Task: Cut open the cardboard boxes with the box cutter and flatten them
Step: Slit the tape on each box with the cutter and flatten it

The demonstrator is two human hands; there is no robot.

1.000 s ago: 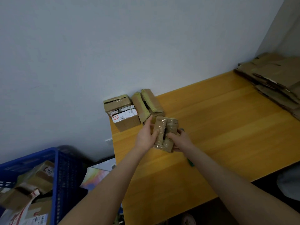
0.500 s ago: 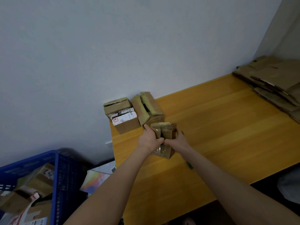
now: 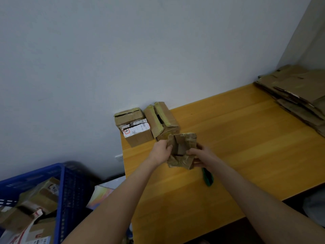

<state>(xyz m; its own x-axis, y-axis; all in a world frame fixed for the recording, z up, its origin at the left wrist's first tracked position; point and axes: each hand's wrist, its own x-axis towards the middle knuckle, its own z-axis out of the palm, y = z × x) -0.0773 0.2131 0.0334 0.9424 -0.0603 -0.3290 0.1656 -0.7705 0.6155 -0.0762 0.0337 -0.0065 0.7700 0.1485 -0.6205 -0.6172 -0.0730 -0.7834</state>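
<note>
Over the wooden table (image 3: 246, 138) I hold a small taped cardboard box (image 3: 182, 148), its flaps parted in the middle. My left hand (image 3: 161, 152) grips its left side and my right hand (image 3: 200, 155) grips its right side with the thumb on the front. A green box cutter (image 3: 207, 177) lies on the table just below my right wrist. Two more small boxes stand against the wall: one with a white label (image 3: 135, 129) and one with yellowish tape (image 3: 162, 120).
A stack of flattened cardboard (image 3: 299, 95) lies at the table's far right. A blue crate (image 3: 66, 191) with several boxes stands on the floor at lower left. The wall runs right behind the table.
My hands have pulled the box's flaps further apart and the box has tilted. The green cutter under my right wrist shows more fully now.
</note>
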